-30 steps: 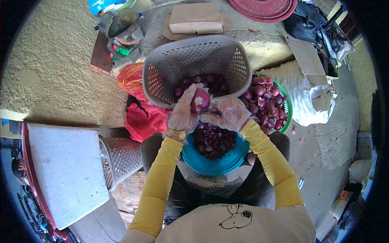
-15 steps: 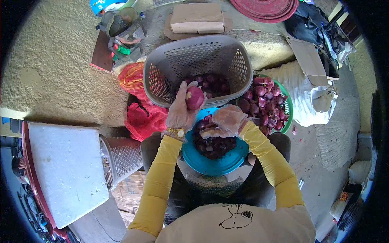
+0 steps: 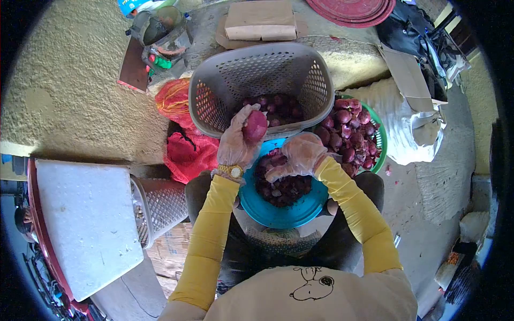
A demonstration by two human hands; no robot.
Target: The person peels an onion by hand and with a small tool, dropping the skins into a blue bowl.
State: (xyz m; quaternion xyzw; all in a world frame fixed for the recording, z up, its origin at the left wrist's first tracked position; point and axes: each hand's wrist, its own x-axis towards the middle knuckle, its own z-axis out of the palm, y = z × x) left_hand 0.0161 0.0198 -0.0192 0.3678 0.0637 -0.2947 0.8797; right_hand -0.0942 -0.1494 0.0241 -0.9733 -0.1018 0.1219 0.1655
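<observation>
Both my hands wear clear plastic gloves. My left hand is wrapped round a peeled-looking red onion, held above the near edge of a grey perforated basket. Several red onions lie at the bottom of that basket. Over the right side of a blue basin, my right hand has its fingers curled in and its thumb pointing left; whatever is in it, if anything, is hidden. Onion skins fill the middle of the basin. A green basket heaped with red onions stands to the right.
A red mesh sack lies left of the grey basket. Farther left are a white foam board and a light perforated basket. A white sack lies beyond the green basket. Folded cardboard rests on the ledge behind.
My left hand has turned the onion slightly and shifted a little left. My right hand has rotated, its thumb now lower and separated from the curled fingers.
</observation>
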